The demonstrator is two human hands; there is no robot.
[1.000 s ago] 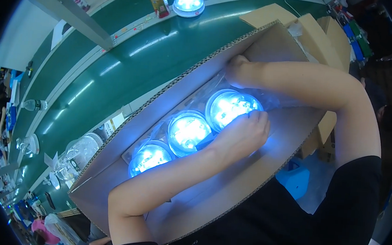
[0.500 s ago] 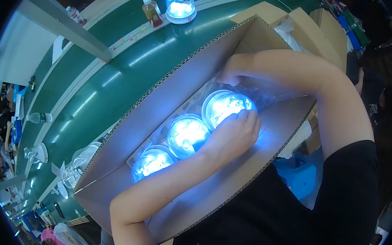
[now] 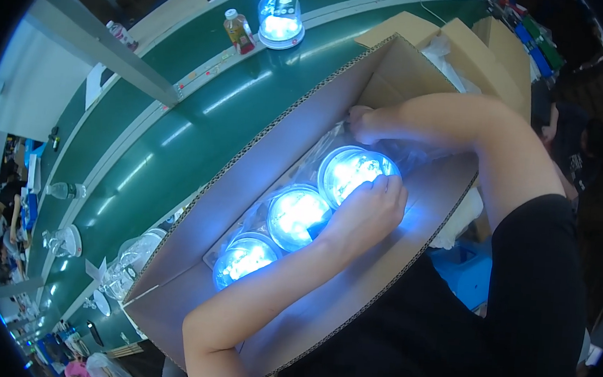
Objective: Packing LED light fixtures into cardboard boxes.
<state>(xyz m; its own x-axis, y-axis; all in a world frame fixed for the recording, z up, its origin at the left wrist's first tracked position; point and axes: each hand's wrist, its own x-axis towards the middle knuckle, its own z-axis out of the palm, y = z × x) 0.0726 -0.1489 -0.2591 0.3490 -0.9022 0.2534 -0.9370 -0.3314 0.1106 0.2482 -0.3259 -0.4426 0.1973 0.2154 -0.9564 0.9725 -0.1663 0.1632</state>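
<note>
1. Looking down through the head view: I have both arms inside a long cardboard box [image 3: 259, 185] that lies slantwise across my lap, so the glowing lamps sit in one row along its floor.
2. My left hand [image 3: 367, 211] curls over the near rim of the far lit dome lamp [image 3: 352, 173], fingers bent onto its edge and pressing on it rather than lifting. I judge this steadies it in its slot.
3. My right hand [image 3: 363, 119] rests at the box's far end on crinkled clear wrapping [image 3: 418, 151]. Whether it pinches the film or only touches it, I cannot tell.
4. Two more round lamps, the middle lamp [image 3: 296, 216] and the near lamp [image 3: 243, 258], shine blue-white, smooth and glossy.
5. Box walls are matt grey-brown with corrugated edges. Beyond runs a green conveyor [image 3: 200, 124] carrying another domed lamp [image 3: 281, 20] and a small bottle [image 3: 238, 31].
</note>
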